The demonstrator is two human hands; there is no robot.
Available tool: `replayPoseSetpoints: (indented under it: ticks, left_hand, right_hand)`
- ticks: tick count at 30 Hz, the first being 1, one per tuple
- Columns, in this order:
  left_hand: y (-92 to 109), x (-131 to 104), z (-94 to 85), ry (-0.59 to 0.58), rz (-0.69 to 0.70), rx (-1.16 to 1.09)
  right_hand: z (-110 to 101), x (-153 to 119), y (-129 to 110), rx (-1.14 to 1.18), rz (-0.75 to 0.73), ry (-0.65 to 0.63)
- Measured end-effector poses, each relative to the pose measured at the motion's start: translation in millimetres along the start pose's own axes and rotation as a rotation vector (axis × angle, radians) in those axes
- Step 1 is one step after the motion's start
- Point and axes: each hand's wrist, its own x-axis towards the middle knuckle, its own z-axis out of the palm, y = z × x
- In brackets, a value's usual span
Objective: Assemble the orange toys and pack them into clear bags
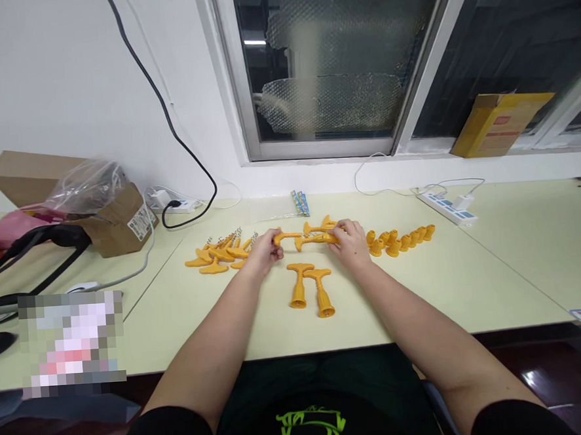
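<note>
The left hand (268, 253) pinches a yellow T-handle (288, 235) by its crossbar, fingers closed on it, the shaft pointing right toward the other hand. The right hand (354, 243) has its thumb and fingers bent close together at the wide end of a yellow T-handled tool (316, 240) whose crossbar points left; the fingers hide that end, so I cannot tell whether they are shut on it or on another yellow part. Another yellow T-shaped piece lies just beyond that tool, partly hidden. Both hands are over the middle of the pale table (423, 288). Nearer the person, between the forearms, two assembled T-handled tools (320, 288) lie side by side, crossbars on the far side and flared ends on the near side. To the left of the left hand is a loose pile of yellow T-handles with metal spirals (218, 255), the spirals mostly toward the far side. To the right of the right hand, yellow flared sleeves (393, 243) stand or lean in an uneven line. At the far edge, in front of the window (321, 78), lies a blue-green printed packet (300, 204). A white power strip (447, 208) is at far right, and an open cardboard box (121, 221) at far left.
</note>
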Motion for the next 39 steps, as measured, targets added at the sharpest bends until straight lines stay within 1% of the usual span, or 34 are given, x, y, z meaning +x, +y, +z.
replayPoseSetpoints:
  ticks: [2,4,5,7,8,10,13,15,16,18,20,22,23,26,28,31,35,37,39]
  left_hand:
    - [2,3,-8.6,0.086,0.029,-0.037]
    - [2,4,-17.4,0.176,0.131,0.025]
    - [2,4,-21.3,0.224,0.214,0.113]
    - [0,4,-27.2,0.299,0.402,0.364]
    - [-1,3,-28.9,0.314,0.483,0.490]
    - [-3,3,-30.0,0.301,0.581,0.660]
    - [-5,3,-28.3,0.203,0.649,0.765]
    - [-5,2,-26.8,0.124,0.648,0.801]
    - [-6,2,-26.3,0.089,0.632,0.825]
    - [-7,1,-25.5,0.040,0.586,0.893]
    - [-9,-1,-24.5,0.003,0.542,0.961]
    - [-11,-2,-22.8,-0.044,0.510,0.998]
    - [-12,-3,-21.8,-0.072,0.500,1.007]
    - [-15,-3,-19.1,-0.135,0.488,1.031]
    - [-16,-2,-18.6,-0.130,0.486,1.056]
    - [-17,1,-20.9,-0.082,0.463,1.099]
    - [-17,1,-24.4,-0.023,0.420,1.152]
    - [-16,-2,-23.5,-0.026,0.451,1.146]
    - [-14,-7,-20.2,-0.084,0.549,1.096]
  right_hand:
    - [-3,-1,5,-0.015,0.075,0.002]
    - [-6,-2,10,-0.007,0.118,-0.016]
    - [-7,-3,12,-0.002,0.132,-0.023]
    - [-11,-5,12,-0.007,0.156,-0.022]
    - [-13,-6,11,-0.015,0.171,-0.023]
    - [-16,-6,8,-0.039,0.214,-0.056]
    - [-18,-5,7,-0.081,0.290,-0.170]
    - [-18,-6,10,-0.112,0.331,-0.232]
    - [-16,-6,12,-0.128,0.343,-0.239]
    - [-13,-8,17,-0.158,0.343,-0.188]
    - [-9,-10,18,-0.176,0.300,-0.075]
    - [-3,-10,13,-0.145,0.202,-0.009]
    - [1,-9,8,-0.107,0.131,-0.018]
    - [14,-7,-8,0.028,-0.099,-0.139]
    - [22,-6,-14,0.064,-0.154,-0.204]
    - [27,-4,-12,0.084,-0.097,-0.261]
    - [18,-4,-1,0.228,-0.070,-0.316]
    - [13,-4,0,0.301,-0.043,-0.325]
    - [11,-5,0,0.370,0.044,-0.325]
